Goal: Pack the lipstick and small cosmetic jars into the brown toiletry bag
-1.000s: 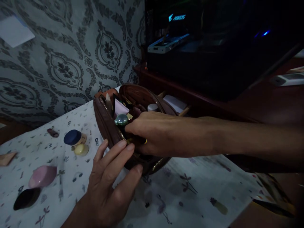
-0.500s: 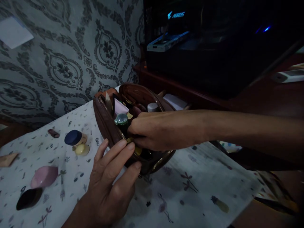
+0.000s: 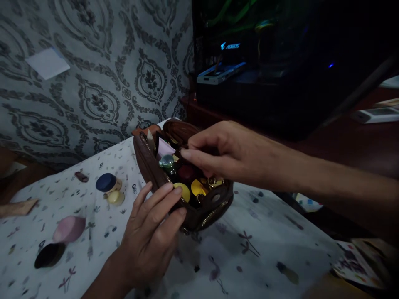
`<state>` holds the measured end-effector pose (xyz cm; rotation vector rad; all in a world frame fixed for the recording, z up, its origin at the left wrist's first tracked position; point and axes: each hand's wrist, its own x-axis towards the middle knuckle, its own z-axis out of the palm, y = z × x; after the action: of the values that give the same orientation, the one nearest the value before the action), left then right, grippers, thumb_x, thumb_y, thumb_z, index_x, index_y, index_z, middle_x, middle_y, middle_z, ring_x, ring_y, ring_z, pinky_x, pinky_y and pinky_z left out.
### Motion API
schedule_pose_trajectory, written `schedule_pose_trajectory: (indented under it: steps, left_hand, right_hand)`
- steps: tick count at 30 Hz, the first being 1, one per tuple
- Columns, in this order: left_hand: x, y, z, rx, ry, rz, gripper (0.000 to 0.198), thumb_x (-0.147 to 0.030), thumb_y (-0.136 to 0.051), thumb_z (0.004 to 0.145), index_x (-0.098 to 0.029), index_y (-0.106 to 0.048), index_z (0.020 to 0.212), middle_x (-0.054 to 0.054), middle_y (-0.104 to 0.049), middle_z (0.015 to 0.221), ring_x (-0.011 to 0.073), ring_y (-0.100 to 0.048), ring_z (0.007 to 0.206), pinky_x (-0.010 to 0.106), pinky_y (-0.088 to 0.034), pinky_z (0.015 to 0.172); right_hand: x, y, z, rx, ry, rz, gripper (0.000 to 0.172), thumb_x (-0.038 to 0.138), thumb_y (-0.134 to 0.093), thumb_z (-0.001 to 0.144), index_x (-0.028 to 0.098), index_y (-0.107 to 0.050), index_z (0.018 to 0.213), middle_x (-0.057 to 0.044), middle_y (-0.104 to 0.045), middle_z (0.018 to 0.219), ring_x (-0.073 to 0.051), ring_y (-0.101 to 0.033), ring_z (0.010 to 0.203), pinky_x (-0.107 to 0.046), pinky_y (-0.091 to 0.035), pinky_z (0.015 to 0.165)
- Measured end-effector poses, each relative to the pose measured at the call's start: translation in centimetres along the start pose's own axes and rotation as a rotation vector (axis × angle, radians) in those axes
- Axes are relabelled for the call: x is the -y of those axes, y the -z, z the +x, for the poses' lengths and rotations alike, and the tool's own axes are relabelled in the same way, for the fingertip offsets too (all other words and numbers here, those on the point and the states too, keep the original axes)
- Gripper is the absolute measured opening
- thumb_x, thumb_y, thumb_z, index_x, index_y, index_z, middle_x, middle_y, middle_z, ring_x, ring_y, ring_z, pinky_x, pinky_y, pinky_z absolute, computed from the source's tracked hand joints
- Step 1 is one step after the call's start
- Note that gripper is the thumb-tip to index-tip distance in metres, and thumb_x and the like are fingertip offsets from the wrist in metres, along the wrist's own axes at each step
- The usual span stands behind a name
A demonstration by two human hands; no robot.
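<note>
A brown zippered cosmetic bag [image 3: 149, 166] stands unzipped on the patterned cloth. My left hand [image 3: 149, 232] grips its near rim, fingertips on the zipper edge and the thumb lower down. Over the bag's right side is my right hand [image 3: 224, 153], thumb and forefinger drawn together; what they hold, if anything, I cannot make out. Inside the bag I see a pale pink tube [image 3: 166, 147], a bottle with a clear rounded cap [image 3: 167, 160], a yellow round item [image 3: 181, 192] and another yellow piece [image 3: 198, 188]. My right hand hides part of the contents.
Left of the bag lie a blue-lidded jar [image 3: 106, 182], a small yellow bottle [image 3: 115, 198], a pink sponge-like piece [image 3: 69, 228], a dark oval item [image 3: 50, 255] and a small dark piece [image 3: 81, 176]. A dark computer case [image 3: 249, 95] stands behind; patterned wallpaper [image 3: 102, 95] covers the wall.
My right hand has risen out of the bag's interior, uncovering the yellow items and a dark red round one. My left hand keeps its place on the rim. The view has shifted slightly.
</note>
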<state>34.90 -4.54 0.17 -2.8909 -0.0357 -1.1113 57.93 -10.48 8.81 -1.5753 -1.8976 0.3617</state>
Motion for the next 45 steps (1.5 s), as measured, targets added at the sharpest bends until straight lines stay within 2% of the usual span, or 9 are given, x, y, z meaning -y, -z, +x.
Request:
schedule_pose_trajectory:
  steps: [7,14,18,24,27,32,36,40,45]
  left_hand:
    - [-0.2,-0.2,-0.2,0.000,-0.022,0.096,0.031,-0.003,-0.055,0.092,-0.008,-0.055,0.122,0.020,-0.064,0.134,0.0256,-0.038,0.148,0.054,-0.033,0.121]
    - [0.5,0.6,-3.4,0.042,0.008,0.137,0.035,-0.006,-0.047,0.096,-0.011,-0.047,0.131,0.019,-0.058,0.141,0.0236,-0.029,0.152,0.051,-0.035,0.121]
    - [2.4,1.1,-6.9,0.062,0.134,0.271,0.037,-0.005,-0.046,0.094,-0.012,-0.048,0.131,0.020,-0.058,0.139,0.0256,-0.043,0.145,0.051,-0.042,0.116]
    - [6.3,1.9,-11.7,0.086,0.464,0.326,0.045,-0.010,-0.047,0.094,-0.016,-0.042,0.138,0.021,-0.048,0.145,0.0306,-0.046,0.138,0.054,-0.048,0.107]
    - [7.4,1.8,-12.9,0.072,0.558,0.293,0.044,-0.013,-0.047,0.095,-0.016,-0.042,0.138,0.021,-0.048,0.144,0.0305,-0.048,0.135,0.053,-0.049,0.106]
    - [8.1,1.2,-13.8,0.096,0.607,0.225,0.045,-0.013,-0.047,0.093,-0.015,-0.043,0.137,0.019,-0.049,0.142,0.0296,-0.049,0.134,0.052,-0.048,0.107]
    - [8.3,0.7,-14.2,0.110,0.590,0.211,0.049,-0.012,-0.046,0.090,-0.014,-0.041,0.139,0.020,-0.045,0.145,0.0317,-0.044,0.137,0.055,-0.046,0.108]
    - [8.3,0.5,-14.5,0.125,0.630,0.191,0.049,-0.013,-0.043,0.093,-0.017,-0.039,0.141,0.019,-0.043,0.147,0.0316,-0.041,0.139,0.055,-0.043,0.111]
    - [8.4,0.1,-14.9,0.106,0.610,0.215,0.048,-0.012,-0.042,0.092,-0.017,-0.040,0.140,0.018,-0.043,0.147,0.0310,-0.041,0.139,0.054,-0.043,0.112]
  right_hand:
    - [-0.3,-1.5,-1.5,-0.169,-0.036,-0.178,0.041,0.033,-0.049,0.096,0.020,-0.050,0.058,0.003,-0.047,0.052,-0.011,-0.039,0.049,-0.028,-0.028,0.051]
    - [0.0,-3.3,-2.3,-0.336,0.179,-0.331,0.035,0.025,-0.045,0.098,0.024,-0.049,0.064,0.002,-0.047,0.049,-0.012,-0.044,0.042,-0.031,-0.030,0.047]
    - [1.2,-5.2,-3.1,-0.387,0.373,-0.443,0.037,0.028,-0.048,0.101,0.025,-0.046,0.064,0.003,-0.045,0.047,-0.013,-0.043,0.041,-0.033,-0.031,0.048]
    - [4.9,-11.4,-3.6,-0.250,0.656,-0.240,0.040,0.012,-0.048,0.097,0.020,-0.048,0.058,0.003,-0.050,0.050,-0.010,-0.045,0.045,-0.027,-0.035,0.051]
    - [6.2,-14.9,-2.7,-0.108,0.535,-0.137,0.032,0.012,-0.045,0.095,0.020,-0.054,0.065,0.002,-0.056,0.056,-0.012,-0.050,0.049,-0.027,-0.039,0.056]
    - [7.2,-19.0,1.1,0.154,0.059,0.348,0.027,0.014,-0.047,0.089,0.021,-0.043,0.063,0.003,-0.051,0.055,-0.011,-0.047,0.050,-0.024,-0.034,0.051]
    - [5.7,-22.2,3.6,0.190,-0.220,0.785,0.025,0.025,-0.042,0.092,0.021,-0.046,0.067,0.005,-0.049,0.055,-0.009,-0.042,0.044,-0.021,-0.034,0.045]
    - [3.6,-25.0,3.8,0.096,-0.151,0.834,0.023,0.031,-0.050,0.087,0.020,-0.050,0.067,0.004,-0.052,0.057,-0.009,-0.046,0.045,-0.020,-0.036,0.045]
    - [3.2,-25.6,3.2,0.093,-0.130,0.843,0.021,0.028,-0.050,0.085,0.021,-0.048,0.065,0.006,-0.048,0.056,-0.009,-0.045,0.045,-0.020,-0.036,0.044]
